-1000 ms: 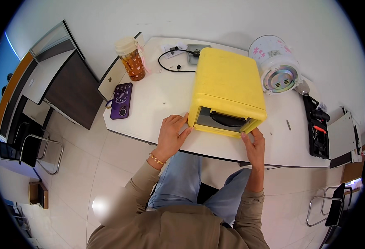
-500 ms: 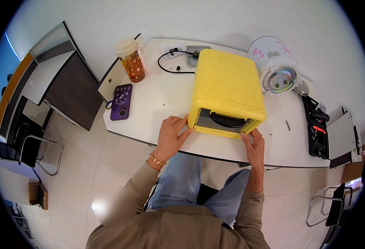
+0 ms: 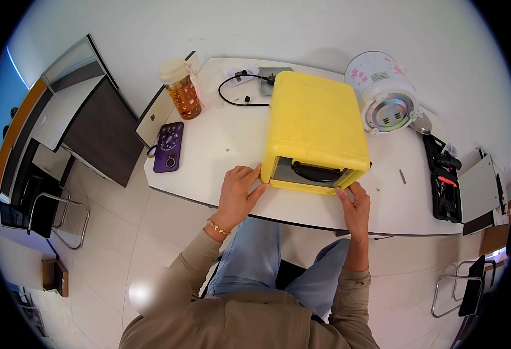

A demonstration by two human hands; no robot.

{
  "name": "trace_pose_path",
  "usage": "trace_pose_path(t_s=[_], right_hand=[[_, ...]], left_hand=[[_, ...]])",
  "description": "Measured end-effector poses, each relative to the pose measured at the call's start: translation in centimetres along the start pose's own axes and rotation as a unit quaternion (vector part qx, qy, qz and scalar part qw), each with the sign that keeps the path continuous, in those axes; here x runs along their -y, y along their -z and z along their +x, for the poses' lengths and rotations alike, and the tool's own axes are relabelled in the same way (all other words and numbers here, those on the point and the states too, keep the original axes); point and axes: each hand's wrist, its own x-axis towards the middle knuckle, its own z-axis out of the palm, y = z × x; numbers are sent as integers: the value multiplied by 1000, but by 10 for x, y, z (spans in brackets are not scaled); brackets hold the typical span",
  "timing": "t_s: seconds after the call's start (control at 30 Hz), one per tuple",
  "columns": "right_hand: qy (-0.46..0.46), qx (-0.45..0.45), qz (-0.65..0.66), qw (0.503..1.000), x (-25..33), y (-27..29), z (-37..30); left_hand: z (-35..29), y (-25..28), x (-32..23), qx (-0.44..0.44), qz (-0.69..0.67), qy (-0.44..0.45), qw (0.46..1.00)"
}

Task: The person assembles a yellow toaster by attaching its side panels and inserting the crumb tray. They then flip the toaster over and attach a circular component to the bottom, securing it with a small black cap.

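A yellow toaster oven with a black door handle stands on the white table, its glass door facing me. My left hand grips the oven's lower left front corner, thumb at the front and fingers along the side. At the lower right front corner, my right hand holds on in the same way, its fingertips partly hidden by the oven. A black power cord curves out from behind the oven's left side.
Left on the table are a purple phone and a bottle of amber drink. A floral rice cooker lies tipped behind right. An opened black tool case and a small metal bit lie right. A grey tray sits behind.
The view has shifted slightly. Both hands keep their places at the oven's front corners, and the oven shows no clear movement on the table.
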Motion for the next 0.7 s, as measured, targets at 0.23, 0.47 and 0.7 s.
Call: trace_pose_path(t_s=[0.23, 0.47, 0.7], right_hand=[[7, -21, 46, 999, -6, -2, 1], [-10, -21, 64, 998, -2, -1, 1], [-15, -34, 64, 997, -2, -2, 0]], left_hand=[[0, 0, 2, 16, -4, 12, 1000], [0, 2, 1, 13, -5, 6, 1000], [0, 0, 2, 7, -4, 0, 1000]])
